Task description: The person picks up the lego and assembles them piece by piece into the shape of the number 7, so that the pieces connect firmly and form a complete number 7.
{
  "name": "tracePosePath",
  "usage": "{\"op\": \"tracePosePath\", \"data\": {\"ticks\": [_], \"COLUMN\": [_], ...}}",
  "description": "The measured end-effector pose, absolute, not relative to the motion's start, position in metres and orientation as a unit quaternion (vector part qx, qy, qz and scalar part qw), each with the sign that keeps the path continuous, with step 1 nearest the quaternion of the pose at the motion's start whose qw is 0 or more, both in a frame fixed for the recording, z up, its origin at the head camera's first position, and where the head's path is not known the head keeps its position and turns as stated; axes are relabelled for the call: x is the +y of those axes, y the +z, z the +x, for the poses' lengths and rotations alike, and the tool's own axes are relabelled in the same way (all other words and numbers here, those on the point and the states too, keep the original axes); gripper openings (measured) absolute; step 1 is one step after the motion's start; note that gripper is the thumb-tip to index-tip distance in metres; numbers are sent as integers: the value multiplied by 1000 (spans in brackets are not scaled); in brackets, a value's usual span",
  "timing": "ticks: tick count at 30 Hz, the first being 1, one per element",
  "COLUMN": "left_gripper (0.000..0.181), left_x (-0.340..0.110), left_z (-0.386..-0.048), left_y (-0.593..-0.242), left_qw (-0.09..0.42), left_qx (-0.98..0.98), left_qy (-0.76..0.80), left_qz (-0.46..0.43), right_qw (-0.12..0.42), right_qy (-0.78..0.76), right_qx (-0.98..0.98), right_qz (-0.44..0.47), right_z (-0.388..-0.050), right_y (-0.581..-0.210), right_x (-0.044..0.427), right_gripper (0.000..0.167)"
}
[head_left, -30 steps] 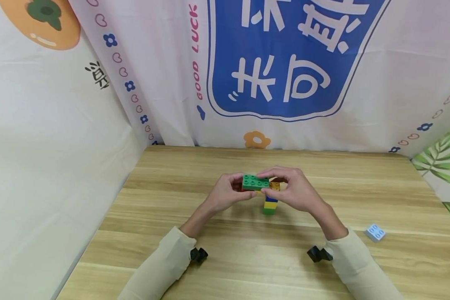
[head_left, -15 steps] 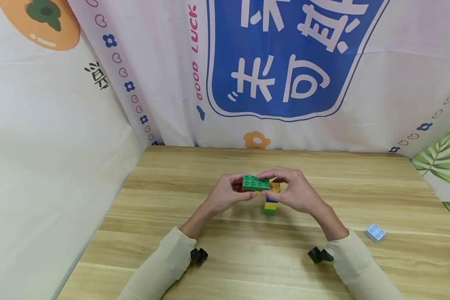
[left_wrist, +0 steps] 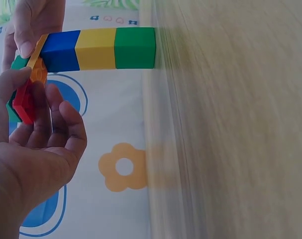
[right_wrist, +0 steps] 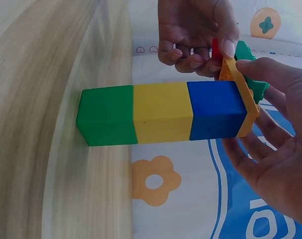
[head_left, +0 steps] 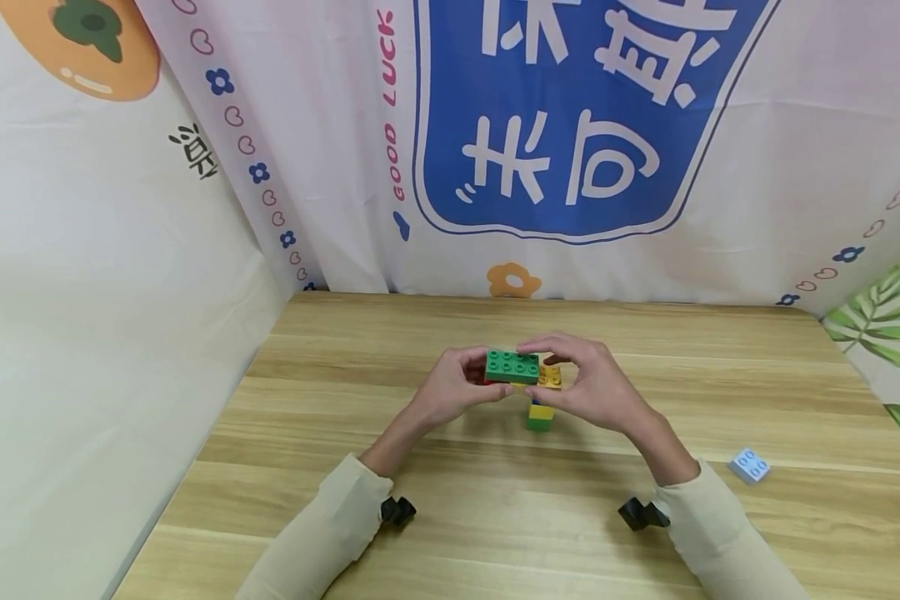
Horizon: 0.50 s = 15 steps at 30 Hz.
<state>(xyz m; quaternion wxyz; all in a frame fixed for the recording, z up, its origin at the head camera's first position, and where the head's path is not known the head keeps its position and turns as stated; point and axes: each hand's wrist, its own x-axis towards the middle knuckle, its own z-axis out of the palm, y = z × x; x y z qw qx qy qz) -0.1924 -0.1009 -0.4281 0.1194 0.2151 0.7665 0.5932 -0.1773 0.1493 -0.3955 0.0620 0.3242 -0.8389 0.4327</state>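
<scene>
A toy building-brick tower stands upright on the table. In the right wrist view its column has a green block [right_wrist: 108, 117], a yellow block [right_wrist: 163, 112] and a blue block [right_wrist: 214, 109], topped by a thin orange brick [right_wrist: 244, 97]. A studded long green brick [head_left: 512, 367] lies over the orange one, reaching left. Under its left end is a red brick [left_wrist: 24, 103]. My left hand [head_left: 453, 387] grips the red brick's end, thumb in front. My right hand [head_left: 588, 383] pinches about the orange brick beside the green brick's right end; its far fingertips are partly hidden.
A light blue brick [head_left: 750, 466] lies apart on the wooden table [head_left: 540, 533], near the right sleeve. A printed cloth [head_left: 330, 125] hangs behind the table's back edge. Black wrist-worn devices [head_left: 398, 511] show at both cuffs.
My right hand has shifted slightly to the right, its thumb and index finger slipping toward the green brick's right end. The left hand and the tower stay nearly still.
</scene>
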Motion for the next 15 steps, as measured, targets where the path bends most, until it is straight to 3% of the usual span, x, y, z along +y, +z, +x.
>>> {"op": "tracePosePath", "data": {"ticks": [10,15], "left_gripper": [40,39], "left_x": [-100,-100], "left_z": [-192,-192], "left_y": [-429,-428], "left_qw": [115,113], "left_qx": [772,776], "left_qy": [588,583], "left_qz": [214,210], "right_qw": [196,235], "right_qy": [404,392], "right_qx": [-813,-795], "right_qz": [370,398], "right_z": [-175,-175], "right_y": [-407,-413], "right_x": [153,153], "right_gripper": [58,60]}}
